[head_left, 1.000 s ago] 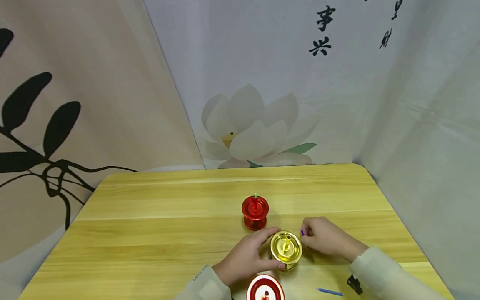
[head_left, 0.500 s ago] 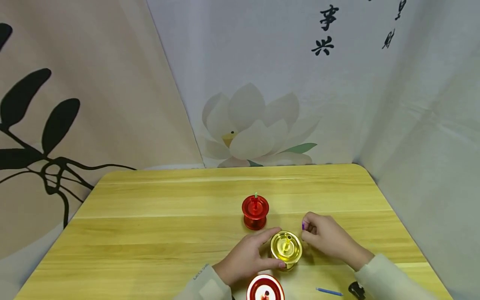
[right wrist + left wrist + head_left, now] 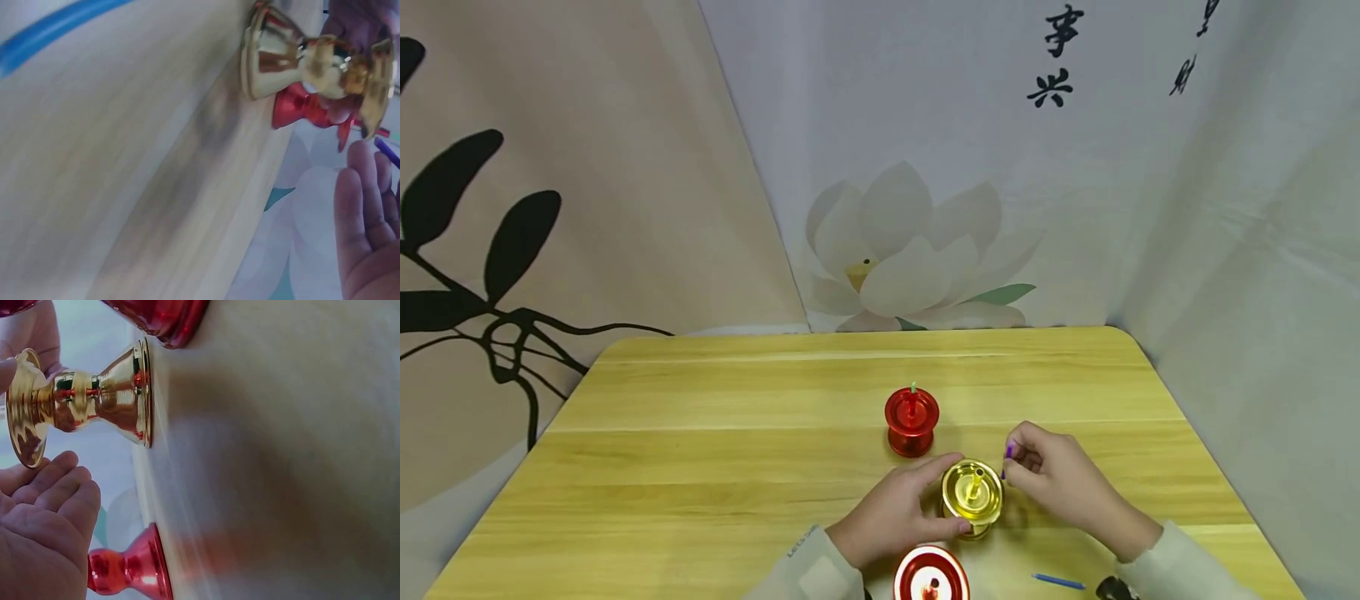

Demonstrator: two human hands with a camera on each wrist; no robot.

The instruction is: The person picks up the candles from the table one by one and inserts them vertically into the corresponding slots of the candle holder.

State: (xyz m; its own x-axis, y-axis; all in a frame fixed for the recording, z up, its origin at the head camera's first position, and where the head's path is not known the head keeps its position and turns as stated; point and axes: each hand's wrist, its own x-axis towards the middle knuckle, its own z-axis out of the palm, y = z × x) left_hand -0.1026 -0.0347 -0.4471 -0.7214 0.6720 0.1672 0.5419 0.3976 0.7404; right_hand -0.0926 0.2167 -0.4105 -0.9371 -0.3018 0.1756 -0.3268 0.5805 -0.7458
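Note:
My left hand holds a shiny gold candle holder, thumb at the near side of its dish and a finger at the far side. A small tube rises from the dish's middle. The holder stands upright on the table. Close by its right rim, my right hand pinches a thin purple stick between thumb and finger. In the right wrist view the purple stick is beside the gold dish, its far end cut off. The left wrist view shows the left hand's fingers by the dish's edge.
A red candle holder with a green tip in its tube stands behind the gold one. Another red holder is at the near edge, partly cut off. A blue stick lies on the wooden table at the near right.
My right hand has turned and lifted a little beside the gold dish, so more of the purple stick shows. My left hand and the holders keep their places; the head view shifts slightly.

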